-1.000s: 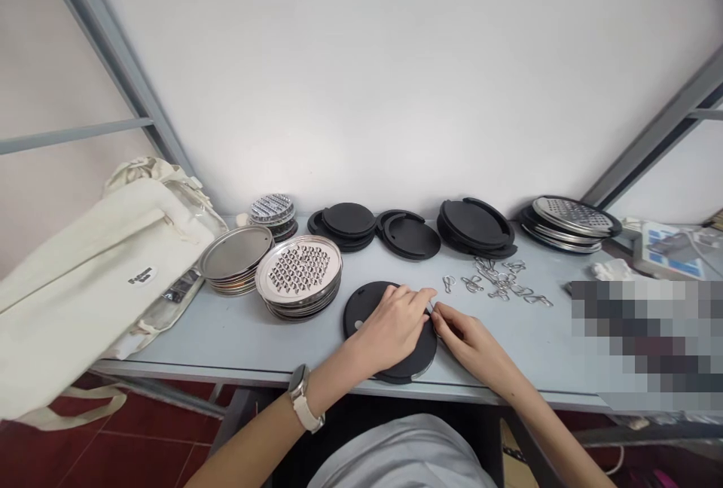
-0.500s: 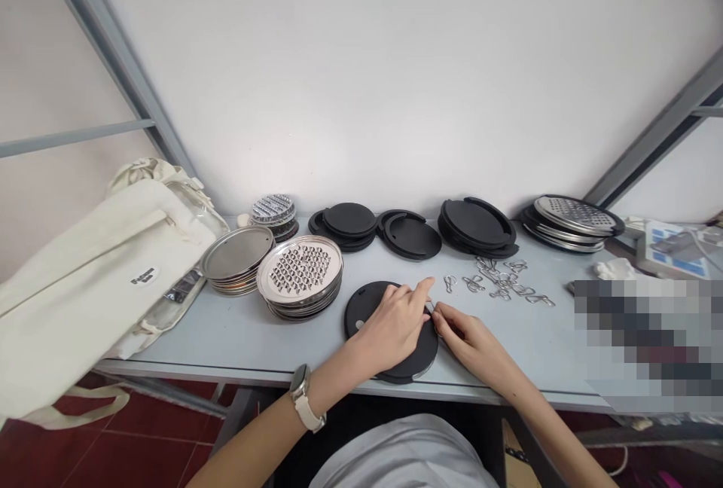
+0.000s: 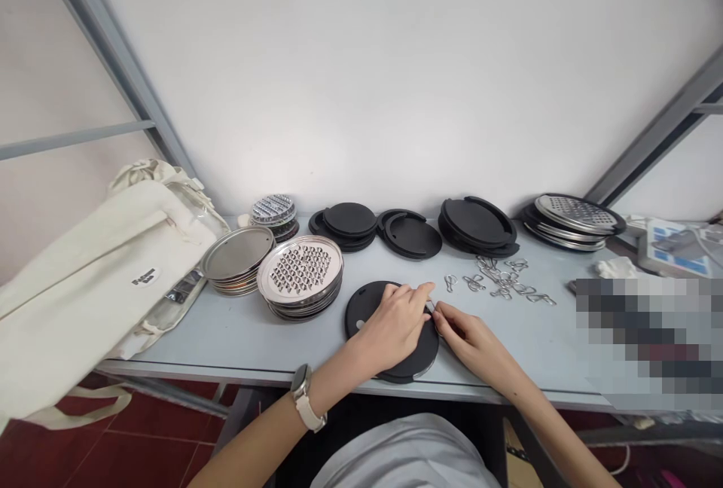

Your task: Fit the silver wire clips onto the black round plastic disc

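Observation:
A black round disc [image 3: 367, 300] lies near the table's front edge, partly covered by my left hand [image 3: 395, 322]. The fingers of that hand are bent over the disc, and its thumb and index finger reach the right edge. My right hand [image 3: 460, 333] is closed in a pinch at the same edge, on a small silver metal clip [image 3: 431, 306]. Fingers hide most of that clip. Several loose wire clips [image 3: 502, 281] lie beyond my right hand. To the left of the disc stands a stack of round metal grater plates [image 3: 302, 269].
Behind are plain metal discs [image 3: 237, 253], small grater discs [image 3: 274, 209], and stacks of black discs [image 3: 350, 221], black holders [image 3: 412, 236] and black rimmed discs [image 3: 477, 224]. Graters [image 3: 576, 217] stand at right. A cream bag [image 3: 113, 262] leans at left; a box [image 3: 678, 247] sits far right.
Both hands stay at the disc's right edge with almost no movement. A bit more of the silver clip shows between the fingers now.

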A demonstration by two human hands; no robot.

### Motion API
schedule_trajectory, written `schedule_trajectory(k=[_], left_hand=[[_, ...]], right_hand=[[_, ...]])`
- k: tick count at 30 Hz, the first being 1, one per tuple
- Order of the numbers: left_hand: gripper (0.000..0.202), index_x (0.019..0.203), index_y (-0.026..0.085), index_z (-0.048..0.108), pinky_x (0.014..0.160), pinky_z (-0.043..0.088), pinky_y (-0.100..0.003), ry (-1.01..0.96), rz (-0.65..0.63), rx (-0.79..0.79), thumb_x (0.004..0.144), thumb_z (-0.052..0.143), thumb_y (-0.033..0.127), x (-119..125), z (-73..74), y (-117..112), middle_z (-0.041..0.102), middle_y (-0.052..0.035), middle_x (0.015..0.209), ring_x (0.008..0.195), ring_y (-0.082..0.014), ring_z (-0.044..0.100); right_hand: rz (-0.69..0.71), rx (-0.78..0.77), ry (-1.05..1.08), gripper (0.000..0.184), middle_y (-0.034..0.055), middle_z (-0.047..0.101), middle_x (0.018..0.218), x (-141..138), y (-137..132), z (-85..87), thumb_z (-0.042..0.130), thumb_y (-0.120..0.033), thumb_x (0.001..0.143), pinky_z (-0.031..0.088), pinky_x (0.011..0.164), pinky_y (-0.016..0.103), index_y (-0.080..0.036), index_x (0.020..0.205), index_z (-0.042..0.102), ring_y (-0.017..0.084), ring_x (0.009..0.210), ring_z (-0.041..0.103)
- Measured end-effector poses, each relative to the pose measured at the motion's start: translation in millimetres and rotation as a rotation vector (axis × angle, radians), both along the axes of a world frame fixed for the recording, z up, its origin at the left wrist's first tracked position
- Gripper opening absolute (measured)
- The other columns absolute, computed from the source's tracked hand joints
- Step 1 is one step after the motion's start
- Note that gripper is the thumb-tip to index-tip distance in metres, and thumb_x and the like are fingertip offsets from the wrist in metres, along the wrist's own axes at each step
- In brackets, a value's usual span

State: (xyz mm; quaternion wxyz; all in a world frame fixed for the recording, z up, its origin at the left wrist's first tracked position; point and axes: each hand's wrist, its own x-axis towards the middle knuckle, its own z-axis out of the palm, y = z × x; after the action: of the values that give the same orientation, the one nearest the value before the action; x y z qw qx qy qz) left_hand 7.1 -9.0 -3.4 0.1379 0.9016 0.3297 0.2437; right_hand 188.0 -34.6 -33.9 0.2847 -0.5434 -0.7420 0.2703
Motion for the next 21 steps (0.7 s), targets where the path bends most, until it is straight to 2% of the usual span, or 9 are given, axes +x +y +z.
schedule_trajectory(k=[3, 6, 9, 21], left_hand=[[0.025, 0.119, 0.019, 0.048, 0.095, 0.036, -0.037, 0.016, 0.016, 0.041, 0.095, 0.044, 0.016, 0.7, 0.0, -0.1, 0.06, -0.0051, 0.109, 0.107, -0.0208, 0.052], [0.02, 0.113, 0.019, 0.052, 0.095, 0.035, -0.037, 0.022, 0.058, 0.066, 0.093, 0.048, 0.019, 0.9, -0.6, 0.0, 0.058, -0.0046, 0.108, 0.106, -0.0207, 0.05], [0.019, 0.11, 0.018, 0.053, 0.094, 0.037, -0.036, 0.031, 0.085, 0.064, 0.092, 0.049, 0.021, 0.7, -1.0, 0.2, 0.055, -0.0055, 0.107, 0.105, -0.0214, 0.05], [0.018, 0.112, 0.019, 0.051, 0.093, 0.038, -0.039, 0.089, 0.06, 0.06, 0.095, 0.043, 0.02, 0.1, 4.4, -2.2, 0.051, -0.0076, 0.108, 0.106, -0.0227, 0.047]], right_hand=[[-0.01, 0.001, -0.001, 0.032, -0.004, 0.043, 0.063, 0.7, 0.9, -1.5, 0.033, -0.039, 0.097, 0.034, 0.056, 0.025, -0.022, 0.07, 0.036, 0.014, 0.059, 0.042], [-0.01, 0.007, -0.01, 0.031, -0.0037, 0.045, 0.064, 0.9, 1.2, -1.2, 0.033, -0.038, 0.097, 0.034, 0.057, 0.025, -0.022, 0.071, 0.037, 0.014, 0.059, 0.042], [-0.009, 0.015, -0.019, 0.03, -0.0037, 0.045, 0.064, 0.5, 0.3, 0.1, 0.034, -0.037, 0.097, 0.035, 0.057, 0.025, -0.022, 0.07, 0.037, 0.014, 0.059, 0.043], [-0.007, 0.037, -0.021, 0.032, -0.0037, 0.044, 0.062, 0.5, 0.7, -0.5, 0.034, -0.037, 0.097, 0.035, 0.055, 0.025, -0.022, 0.069, 0.036, 0.014, 0.058, 0.042]])
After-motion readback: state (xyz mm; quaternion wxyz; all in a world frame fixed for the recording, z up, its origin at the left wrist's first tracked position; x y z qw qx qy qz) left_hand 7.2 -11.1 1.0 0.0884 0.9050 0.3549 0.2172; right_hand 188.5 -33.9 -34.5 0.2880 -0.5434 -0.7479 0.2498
